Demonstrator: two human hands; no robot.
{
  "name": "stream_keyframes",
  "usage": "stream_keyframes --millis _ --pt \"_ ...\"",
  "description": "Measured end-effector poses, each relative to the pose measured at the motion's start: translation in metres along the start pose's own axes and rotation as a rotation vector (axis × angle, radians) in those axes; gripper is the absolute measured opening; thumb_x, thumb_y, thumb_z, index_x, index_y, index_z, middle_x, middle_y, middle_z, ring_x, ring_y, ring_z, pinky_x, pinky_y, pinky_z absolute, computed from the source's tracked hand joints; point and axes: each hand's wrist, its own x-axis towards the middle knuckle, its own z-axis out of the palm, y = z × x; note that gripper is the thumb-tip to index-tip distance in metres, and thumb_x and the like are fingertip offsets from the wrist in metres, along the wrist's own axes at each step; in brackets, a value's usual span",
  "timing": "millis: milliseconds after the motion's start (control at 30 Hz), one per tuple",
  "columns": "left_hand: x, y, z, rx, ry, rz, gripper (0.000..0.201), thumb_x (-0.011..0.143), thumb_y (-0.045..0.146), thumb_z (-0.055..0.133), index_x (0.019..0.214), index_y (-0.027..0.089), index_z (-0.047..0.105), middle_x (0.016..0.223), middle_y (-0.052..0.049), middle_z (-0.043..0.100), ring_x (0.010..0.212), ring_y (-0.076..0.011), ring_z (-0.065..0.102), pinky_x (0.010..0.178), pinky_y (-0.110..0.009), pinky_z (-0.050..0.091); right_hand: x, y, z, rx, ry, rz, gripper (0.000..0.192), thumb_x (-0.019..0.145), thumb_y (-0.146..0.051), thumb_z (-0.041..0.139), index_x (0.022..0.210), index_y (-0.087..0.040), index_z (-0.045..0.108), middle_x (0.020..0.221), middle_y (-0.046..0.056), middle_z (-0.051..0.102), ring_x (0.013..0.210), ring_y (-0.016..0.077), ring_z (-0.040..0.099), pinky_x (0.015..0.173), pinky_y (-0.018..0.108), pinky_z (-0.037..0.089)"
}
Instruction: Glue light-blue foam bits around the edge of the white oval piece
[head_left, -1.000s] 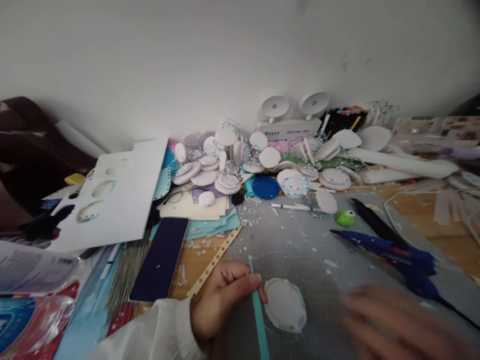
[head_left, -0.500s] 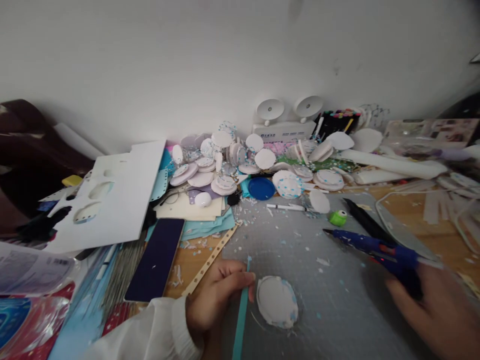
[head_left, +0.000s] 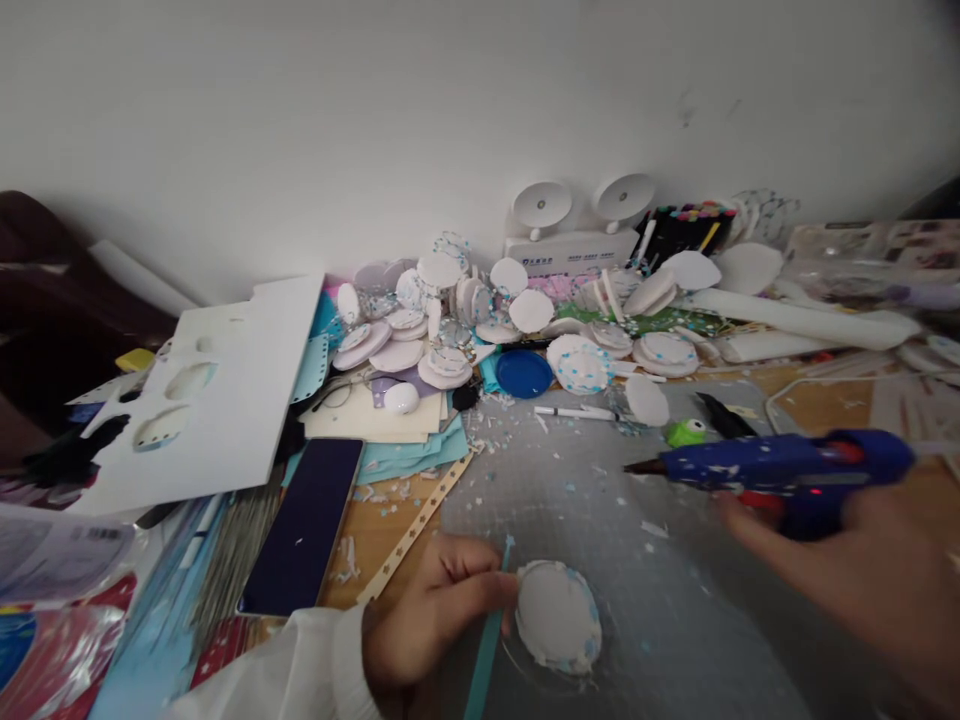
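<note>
Glue gun [head_left: 780, 470], dark blue with pale flecks on its barrel and a small red light near the grip, sits in the right hand [head_left: 862, 570], whose fingers are wrapped around the handle; it is lifted above the grey cutting mat [head_left: 600, 500] with its dark nozzle pointing left. The left hand [head_left: 427, 610] is nearly closed, thumb and fingers pinching a thin teal paper strip [head_left: 487, 650] against the mat. Touching that strip lies a white oval disc [head_left: 557, 617] with ragged edges and blue specks along its rim. A dark phone [head_left: 304, 525] lies left of the hand, and a heap of similar white discs [head_left: 450, 320] sits by the wall.
</note>
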Motion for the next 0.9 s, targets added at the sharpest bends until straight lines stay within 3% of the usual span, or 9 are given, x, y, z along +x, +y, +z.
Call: stream_keyframes --millis 133,233,500,733,900 --pt "0.0 -0.004 -0.002 0.015 -0.009 0.0 0.04 0.08 0.045 0.068 0.053 0.015 0.062 0.049 0.003 0.047 0.047 -0.0083 0.038 0.047 -0.023 0.026 -0.001 -0.047 0.02 0.172 -0.128 -0.103 0.02 0.055 -0.044 0.059 0.046 -0.028 0.05 0.039 0.005 0.056 0.034 0.0227 0.054 0.035 0.033 0.041" --pt "0.0 -0.003 -0.002 0.019 -0.016 -0.028 0.043 0.08 0.048 0.069 0.054 0.015 0.061 0.05 0.003 0.048 0.048 -0.0087 0.039 0.048 -0.023 0.027 -0.008 -0.059 0.037 0.247 -0.194 -0.172 0.021 0.057 -0.042 0.055 0.045 -0.028 0.046 0.037 0.002 0.055 0.032 0.0196 0.052 0.033 0.03 0.04" --pt "0.002 0.009 0.001 0.076 -0.08 -0.073 0.045 0.079 0.05 0.065 0.05 0.016 0.055 0.051 0.001 0.048 0.049 -0.01 0.04 0.05 -0.024 0.028 -0.022 -0.044 0.047 0.35 -0.259 -0.334 0.023 0.067 -0.032 0.056 0.046 -0.028 0.046 0.033 -0.003 0.051 0.025 0.0161 0.048 0.026 0.025 0.036" --pt "0.0 0.009 -0.002 0.165 -0.1 -0.154 0.052 0.079 0.06 0.063 0.051 0.018 0.053 0.047 0.002 0.04 0.046 -0.0103 0.034 0.045 -0.026 0.022 -0.025 -0.037 0.048 0.306 -0.264 -0.451 0.008 0.069 -0.03 0.061 0.062 -0.026 0.058 0.062 0.004 0.073 0.047 0.023 0.069 0.038 0.029 0.053" --pt "0.001 0.009 -0.002 0.164 -0.121 -0.123 0.059 0.079 0.069 0.061 0.052 0.018 0.053 0.048 0.002 0.041 0.045 -0.0097 0.034 0.044 -0.026 0.021 -0.027 -0.036 0.05 0.278 -0.247 -0.491 0.009 0.072 -0.029 0.058 0.064 -0.025 0.059 0.061 0.003 0.072 0.048 0.0232 0.069 0.038 0.029 0.053"
